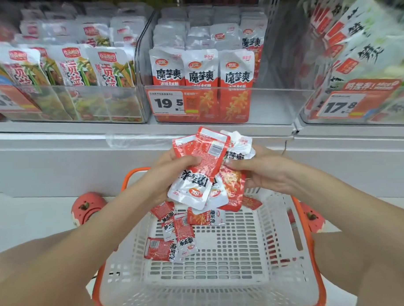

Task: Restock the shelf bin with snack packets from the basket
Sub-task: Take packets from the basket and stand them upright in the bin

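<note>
Closest in, a white plastic basket [223, 278] with an orange rim sits on the floor between the person's knees. A few loose packets [176, 238] lie on its slotted bottom toward the far left, red and white, printed with bold black Chinese characters.

Just above the basket, both hands hold up a bunch of snack packets [208, 173]. The left hand [172, 174] has its thumb pressed across the front of the bunch and its fingers curled behind. The right hand [263, 171] grips the right side, fingertips pinching the packets' edge. The packets fan out unevenly, some upside down, some showing a barcode on the back.

Two red slippers [88, 207] show beside the basket.

Beyond the hands, on the shelf, a clear bin [274, 100] holds upright rows of the same packets on its left; its right part shows bare bottom. A price tag [166, 102] on its front reads 19.5. The left neighbour bin [68, 104] holds green-and-orange packets; a tag [341, 106] at right reads 17.8.
</note>
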A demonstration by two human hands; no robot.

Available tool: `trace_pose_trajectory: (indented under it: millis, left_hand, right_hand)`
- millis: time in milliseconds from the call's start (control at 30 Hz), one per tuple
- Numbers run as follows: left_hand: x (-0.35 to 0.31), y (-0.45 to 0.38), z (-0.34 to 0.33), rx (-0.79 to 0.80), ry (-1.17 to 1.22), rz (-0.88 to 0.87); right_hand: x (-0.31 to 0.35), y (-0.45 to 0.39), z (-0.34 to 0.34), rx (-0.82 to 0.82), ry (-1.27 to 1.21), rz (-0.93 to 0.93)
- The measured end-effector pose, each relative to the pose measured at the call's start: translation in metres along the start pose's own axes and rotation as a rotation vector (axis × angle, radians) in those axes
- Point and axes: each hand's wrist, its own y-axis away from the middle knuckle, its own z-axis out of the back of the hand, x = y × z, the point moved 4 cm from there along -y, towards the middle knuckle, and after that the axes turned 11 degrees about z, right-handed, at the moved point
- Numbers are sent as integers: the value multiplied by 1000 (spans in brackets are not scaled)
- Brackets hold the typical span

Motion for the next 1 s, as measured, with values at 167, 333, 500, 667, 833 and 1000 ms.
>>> trace_pose_trajectory:
  millis: [167, 333, 500, 667, 833, 1000]
  left_hand:
    - [5, -4, 13, -158, 123, 9]
    - [4, -6, 21, -237, 184, 23]
    - [2, -5, 22, -268, 111, 24]
    - [-2, -2, 20, -257, -26, -27]
    - [-5, 1, 17, -135, -110, 0]
    - [-9, -1, 31, -245, -9, 12]
  right_hand:
    - [0, -10, 6, -67, -74, -15]
    - [-1, -9, 5, -99, -71, -32]
    - [1, -12, 12, -210, 95, 58]
    - [0, -12, 16, -258, 164, 68]
    - [2, -14, 23, -280, 169, 33]
    - [14, -14, 32, -308, 195, 86]
